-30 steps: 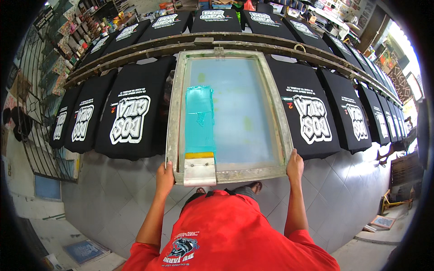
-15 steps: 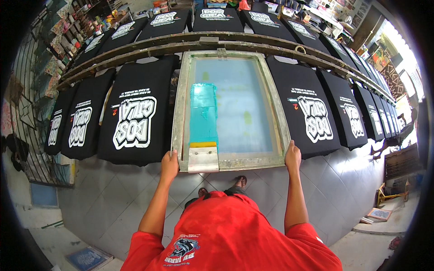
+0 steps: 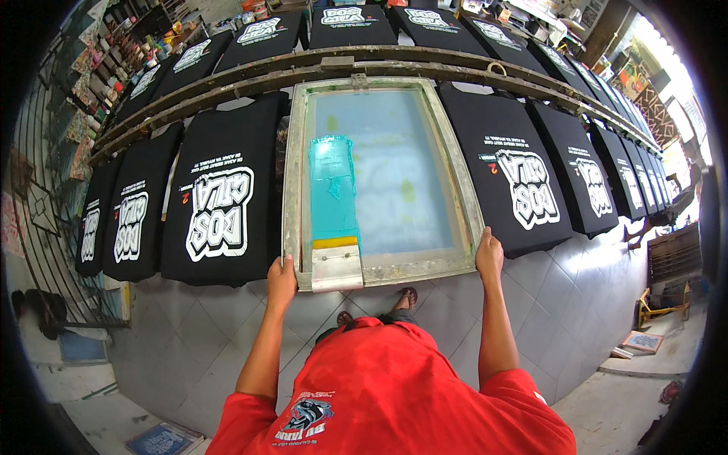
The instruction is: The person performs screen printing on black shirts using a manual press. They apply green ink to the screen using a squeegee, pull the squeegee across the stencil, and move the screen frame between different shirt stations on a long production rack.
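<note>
I hold a screen-printing frame point(image 3: 417, 271) by its two near corners. My left hand point(image 3: 281, 282) is closed on the left corner, thumb up along the side. On the right corner, my right hand point(image 3: 489, 254) grips in the same way. Teal ink point(image 3: 332, 189) lies in a thick strip down the left of the pale blue mesh point(image 3: 394, 182). At the near end of that strip a squeegee point(image 3: 337, 267) with a metal holder and yellow edge rests over the frame's near bar. Blurred pale shapes show through the mesh; what lies beneath is otherwise hidden.
Black shirts with white lettering lie on boards to the left point(image 3: 199, 155) and right point(image 3: 493, 129) of the frame. A long rail point(image 3: 250, 89) runs behind it, with another row of black shirts point(image 3: 353, 32) beyond. Grey floor tiles point(image 3: 197, 326) stretch below.
The pale shapes beneath the mesh show more clearly, and the frame sits lower toward what is under it. Both hands keep their hold. The whole view has shifted slightly.
</note>
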`<state>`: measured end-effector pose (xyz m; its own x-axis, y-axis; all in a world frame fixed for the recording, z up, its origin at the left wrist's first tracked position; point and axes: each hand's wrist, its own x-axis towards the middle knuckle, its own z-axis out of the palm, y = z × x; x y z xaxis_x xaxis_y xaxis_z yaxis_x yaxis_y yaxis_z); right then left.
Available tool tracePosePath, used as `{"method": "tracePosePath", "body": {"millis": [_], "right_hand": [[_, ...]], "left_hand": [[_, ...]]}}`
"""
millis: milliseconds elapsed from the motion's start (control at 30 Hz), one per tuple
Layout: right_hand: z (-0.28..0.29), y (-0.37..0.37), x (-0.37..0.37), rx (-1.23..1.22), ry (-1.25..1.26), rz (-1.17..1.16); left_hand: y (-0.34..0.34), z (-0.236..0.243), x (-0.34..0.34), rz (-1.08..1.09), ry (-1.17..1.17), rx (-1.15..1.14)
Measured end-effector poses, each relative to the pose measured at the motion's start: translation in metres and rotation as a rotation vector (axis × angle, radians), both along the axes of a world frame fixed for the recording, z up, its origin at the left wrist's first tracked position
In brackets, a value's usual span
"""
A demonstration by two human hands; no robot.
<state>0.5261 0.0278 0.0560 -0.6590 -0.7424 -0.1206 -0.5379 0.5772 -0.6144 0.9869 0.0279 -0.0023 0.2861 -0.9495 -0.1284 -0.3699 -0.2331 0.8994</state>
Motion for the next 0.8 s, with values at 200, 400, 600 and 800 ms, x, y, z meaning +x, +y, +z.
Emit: {"method": "tracePosePath", "body": {"millis": [200,400,600,800], "right_hand": [[-0.016,0.000,-0.006,0.006,-0.018,-0.008],[-0.030,-0.005,-0.011,0.004,-0.039,-0.018],[-0.034,-0.003,0.003,0.046,0.046,0.039],[0.011,0.025,0.067,-0.273,0.316,0.517]], "left_hand": [[-0.006,-0.001,0.000,0.003,-0.017,0.042],[-0.006,0.002,-0.006,-0.001,-0.075,0.050],[-0.004,-0.008,-0.011,0.005,-0.171,0.001],[-0.002,-0.037,0.002,0.055,-0.289,-0.054]]}}
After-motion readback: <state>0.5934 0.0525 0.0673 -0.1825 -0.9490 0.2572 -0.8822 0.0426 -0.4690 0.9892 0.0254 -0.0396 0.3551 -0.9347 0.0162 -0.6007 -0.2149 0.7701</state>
